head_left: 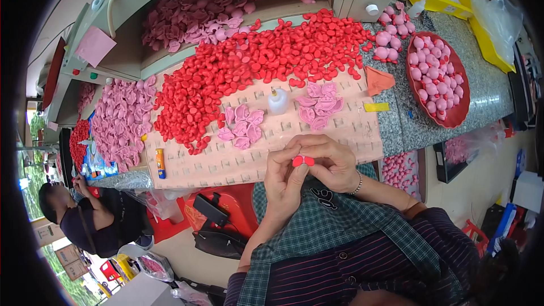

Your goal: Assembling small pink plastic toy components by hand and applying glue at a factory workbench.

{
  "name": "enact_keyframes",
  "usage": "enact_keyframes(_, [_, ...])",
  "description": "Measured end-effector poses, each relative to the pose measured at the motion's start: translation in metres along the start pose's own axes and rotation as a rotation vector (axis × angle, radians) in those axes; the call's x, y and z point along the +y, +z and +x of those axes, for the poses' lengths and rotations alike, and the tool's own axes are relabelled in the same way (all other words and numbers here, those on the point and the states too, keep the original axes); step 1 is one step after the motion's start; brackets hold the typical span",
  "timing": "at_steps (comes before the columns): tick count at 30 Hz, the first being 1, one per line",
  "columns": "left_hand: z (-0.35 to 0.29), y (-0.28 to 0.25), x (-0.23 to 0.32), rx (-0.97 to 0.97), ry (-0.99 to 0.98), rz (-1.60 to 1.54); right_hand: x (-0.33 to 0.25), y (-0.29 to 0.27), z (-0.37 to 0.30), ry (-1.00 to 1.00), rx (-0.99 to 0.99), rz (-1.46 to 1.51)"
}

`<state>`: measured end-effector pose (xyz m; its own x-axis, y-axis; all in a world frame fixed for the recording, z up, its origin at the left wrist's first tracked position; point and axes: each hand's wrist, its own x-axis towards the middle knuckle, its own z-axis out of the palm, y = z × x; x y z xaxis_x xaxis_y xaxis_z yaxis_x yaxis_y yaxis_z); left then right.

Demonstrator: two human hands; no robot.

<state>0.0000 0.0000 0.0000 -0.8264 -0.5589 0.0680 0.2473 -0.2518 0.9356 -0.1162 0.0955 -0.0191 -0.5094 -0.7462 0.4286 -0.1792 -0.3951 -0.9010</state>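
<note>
Close to my body, at the front edge of the work mat, both hands meet around a small red plastic part (298,161) with two rounded lobes. My left hand (282,177) pinches it from one side, thumb pressed near its lower edge. From the other side, the fingers of my right hand (334,161) close on it too. Some pink shows between the red lobes; the rest is covered by my fingers. Just beyond lie two small clusters of pink molded shells, one left (242,126) and one right (321,106). Between them stands a white squeeze bottle (277,102) with a narrow tip.
A large heap of red parts (249,59) spreads across the mat's far side. Pink shells (120,119) pile up at left, near a glue-stick-like tube (161,163). A red bowl (412,92) of pink-and-red pieces sits at right. Another person (93,215) works at far left.
</note>
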Motion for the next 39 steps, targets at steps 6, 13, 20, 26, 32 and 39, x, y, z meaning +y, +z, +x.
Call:
enact_keyframes(6, [0.002, -0.003, -0.003, 0.036, 0.030, 0.081, -0.005, 0.002, 0.006, 0.022, 0.018, -0.062])
enact_keyframes(13, [0.007, -0.003, 0.003, -0.096, 0.006, 0.050, -0.007, 0.001, 0.003, -0.013, 0.079, -0.163])
enact_keyframes(20, [-0.002, 0.002, -0.008, -0.039, 0.179, 0.243, -0.013, 0.002, 0.005, -0.078, 0.075, -0.293])
enact_keyframes(26, [-0.005, -0.003, -0.009, -0.054, 0.151, 0.230, -0.016, 0.003, 0.010, -0.141, 0.085, -0.282])
enact_keyframes(32, [-0.005, -0.002, 0.018, 0.025, -0.079, 0.044, -0.007, 0.005, 0.006, -0.245, 0.120, -0.277])
enact_keyframes(39, [-0.001, 0.005, 0.029, 0.022, -0.084, 0.061, -0.011, 0.006, 0.010, -0.263, 0.137, -0.204])
